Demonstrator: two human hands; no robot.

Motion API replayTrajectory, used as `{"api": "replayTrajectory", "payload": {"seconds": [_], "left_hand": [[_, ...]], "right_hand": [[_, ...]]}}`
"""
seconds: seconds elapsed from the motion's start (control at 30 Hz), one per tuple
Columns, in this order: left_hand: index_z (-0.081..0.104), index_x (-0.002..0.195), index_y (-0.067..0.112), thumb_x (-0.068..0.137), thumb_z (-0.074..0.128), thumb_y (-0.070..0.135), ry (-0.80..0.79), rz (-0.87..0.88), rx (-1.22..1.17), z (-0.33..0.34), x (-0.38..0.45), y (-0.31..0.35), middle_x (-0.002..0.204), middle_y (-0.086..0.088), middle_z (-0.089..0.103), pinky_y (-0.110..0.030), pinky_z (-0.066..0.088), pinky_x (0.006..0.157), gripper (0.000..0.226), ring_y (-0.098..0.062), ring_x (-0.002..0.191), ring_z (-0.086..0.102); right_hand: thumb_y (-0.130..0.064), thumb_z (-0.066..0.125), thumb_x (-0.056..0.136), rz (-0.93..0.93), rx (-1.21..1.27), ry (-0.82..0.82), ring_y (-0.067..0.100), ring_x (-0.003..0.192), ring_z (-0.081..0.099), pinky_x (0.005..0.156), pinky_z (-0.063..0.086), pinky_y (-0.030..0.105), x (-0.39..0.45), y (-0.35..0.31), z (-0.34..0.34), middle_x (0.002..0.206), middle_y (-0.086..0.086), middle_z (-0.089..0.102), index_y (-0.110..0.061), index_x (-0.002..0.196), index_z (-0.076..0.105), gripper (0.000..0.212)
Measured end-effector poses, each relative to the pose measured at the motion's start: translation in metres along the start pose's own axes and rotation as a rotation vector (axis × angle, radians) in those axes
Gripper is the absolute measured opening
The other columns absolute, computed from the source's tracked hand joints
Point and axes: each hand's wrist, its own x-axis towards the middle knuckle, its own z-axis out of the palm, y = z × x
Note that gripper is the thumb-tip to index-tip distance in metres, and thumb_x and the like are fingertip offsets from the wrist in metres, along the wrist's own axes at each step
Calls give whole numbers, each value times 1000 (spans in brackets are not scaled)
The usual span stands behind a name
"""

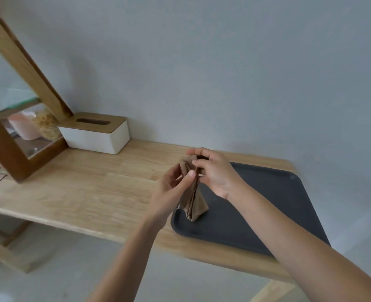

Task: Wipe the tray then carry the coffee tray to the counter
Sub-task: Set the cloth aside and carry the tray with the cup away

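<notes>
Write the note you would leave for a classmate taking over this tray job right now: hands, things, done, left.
Left hand: grip on the brown cloth, pinching its upper folds.
Right hand: also gripping the cloth near its top.
The cloth hangs folded, its lower end at or just above the near left corner of the dark tray.
The tray lies on the wooden table, nothing on it.
Done: cloth picked up.
Left: wipe the tray, then carry it to the counter.

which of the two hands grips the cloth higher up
The right hand, pinching the top of the brown cloth; the left hand holds it lower, at the side, above the dark tray.
</notes>
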Motion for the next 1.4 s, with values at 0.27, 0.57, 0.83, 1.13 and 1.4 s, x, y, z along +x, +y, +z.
{"api": "replayTrajectory", "payload": {"seconds": [0.27, 0.57, 0.83, 1.13, 1.4], "left_hand": [[62, 90, -5, 98, 50, 24, 392, -68, 23, -78, 10, 4, 71, -10, 56, -37, 49, 71, 33, -21, 70, 55], [62, 111, 4, 101, 42, 26, 152, -134, 329, -157, 22, 32, 89, -11, 51, -38, 46, 70, 32, -25, 81, 52], [41, 142, 30, 94, 55, 34, -94, -211, 1118, -165, 49, -32, 158, -9, 26, -50, 24, 115, 51, -27, 147, 21], [37, 139, 52, 76, 73, 48, -319, -353, 1264, -169, 44, -39, 163, 4, -7, -63, -8, 113, 73, -26, 149, -17], [28, 151, 17, 90, 63, 31, -199, -141, 571, -57, 108, -43, 156, 0, 34, -30, 29, 113, 71, -13, 143, 32]], "right_hand": [[9, 47, 88, -39, 46, -30, 19, 67, 51, 62, 49, 33, 25, -1, 44, 77, 8, 56, -11, 94, 64, 27], [11, 38, 91, 137, 212, -105, 21, 67, 54, 58, 55, 33, 31, 16, 47, 80, 8, 55, -9, 90, 58, 29], [-14, 48, 95, -196, -1102, -205, 29, 146, 21, 117, 20, 43, 34, 79, 41, 156, 7, 29, -24, 126, 58, 33], [-37, 50, 95, -328, -1148, -398, 19, 145, 24, 119, 1, 48, -2, 86, -4, 138, 2, 57, -23, 104, 72, 28], [-22, 43, 98, -239, -633, 597, 15, 107, 57, 91, 46, 32, 33, 57, -93, 117, 1, 63, -14, 120, 55, 27]]}}
